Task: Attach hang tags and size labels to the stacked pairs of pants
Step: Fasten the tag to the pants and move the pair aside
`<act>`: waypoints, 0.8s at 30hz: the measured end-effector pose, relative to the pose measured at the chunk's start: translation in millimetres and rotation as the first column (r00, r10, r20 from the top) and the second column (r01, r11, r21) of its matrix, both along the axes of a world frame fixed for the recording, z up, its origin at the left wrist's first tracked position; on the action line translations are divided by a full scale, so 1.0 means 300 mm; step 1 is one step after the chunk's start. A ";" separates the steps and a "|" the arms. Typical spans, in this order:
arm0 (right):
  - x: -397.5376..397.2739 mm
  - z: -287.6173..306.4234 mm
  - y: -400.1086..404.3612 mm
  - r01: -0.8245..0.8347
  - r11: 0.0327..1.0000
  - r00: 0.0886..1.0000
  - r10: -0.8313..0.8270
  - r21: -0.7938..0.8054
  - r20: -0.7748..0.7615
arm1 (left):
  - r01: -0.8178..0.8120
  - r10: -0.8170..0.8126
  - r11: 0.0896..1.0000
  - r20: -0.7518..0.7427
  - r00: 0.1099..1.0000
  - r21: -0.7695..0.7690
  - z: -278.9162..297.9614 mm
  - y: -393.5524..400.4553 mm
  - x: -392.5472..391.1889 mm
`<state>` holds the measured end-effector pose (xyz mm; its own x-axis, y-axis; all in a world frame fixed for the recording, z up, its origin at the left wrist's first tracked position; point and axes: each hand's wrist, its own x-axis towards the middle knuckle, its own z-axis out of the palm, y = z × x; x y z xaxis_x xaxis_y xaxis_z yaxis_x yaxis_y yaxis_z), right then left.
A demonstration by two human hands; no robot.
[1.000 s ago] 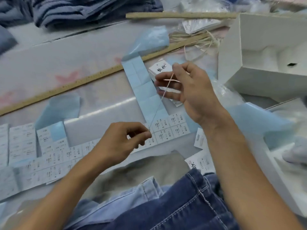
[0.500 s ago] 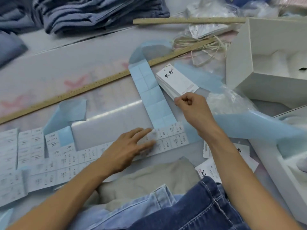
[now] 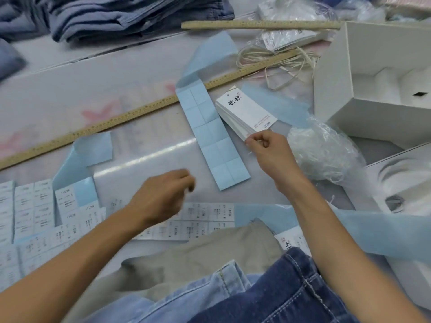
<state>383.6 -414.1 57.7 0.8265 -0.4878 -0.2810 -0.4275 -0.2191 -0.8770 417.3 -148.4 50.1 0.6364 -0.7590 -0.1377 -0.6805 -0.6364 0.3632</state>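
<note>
Hang tags (image 3: pixel 247 115) lie in a fanned white stack right of centre on the table (image 3: pixel 98 89), the top one printed with black characters at its far end. The right hand (image 3: pixel 268 152) sits at the near corner of that stack, thumb and forefinger pinched on the lowest tags' edge, other fingers curled. The left hand (image 3: pixel 163 197) hovers, blurred, above the size labels (image 3: pixel 198 220); its fingers are loosely curled and I see nothing in them, though the blur makes it hard to be sure.

Size labels run in a long white printed strip along the near part of the table, from the far left edge to just below the right forearm. A blue backing strip (image 3: pixel 210 134), its labels peeled away, lies between the two hands, touching the left side of the tag stack. It curls over a long wooden ruler (image 3: pixel 140 108) that crosses the table diagonally. A second ruler (image 3: pixel 261 24) lies farther back.

Pants: a dark denim pair (image 3: pixel 268 297) lies nearest, over a lighter blue pair (image 3: pixel 186 297) and a beige piece (image 3: pixel 210 250). Folded blue pants (image 3: pixel 130 15) are stacked at the far left. Cream string (image 3: pixel 275 59) loops at the far right, beside an open white box (image 3: pixel 373 78) and crumpled clear plastic (image 3: pixel 326 152).
</note>
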 end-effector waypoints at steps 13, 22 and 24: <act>-0.030 -0.033 0.008 0.002 0.999 1.000 -0.003 -0.038 -0.023 | -0.526 0.570 0.807 0.118 0.813 -0.267 -0.102 -0.382 0.477; -0.015 -0.073 0.049 -0.073 0.995 0.997 0.072 -0.063 -0.032 | -0.771 0.741 0.606 -0.216 0.636 -0.194 -0.144 -0.462 0.825; -0.009 -0.075 0.065 -0.101 0.994 0.994 0.100 -0.033 -0.044 | -0.764 0.742 0.531 -0.235 0.628 -0.367 -0.138 -0.455 0.832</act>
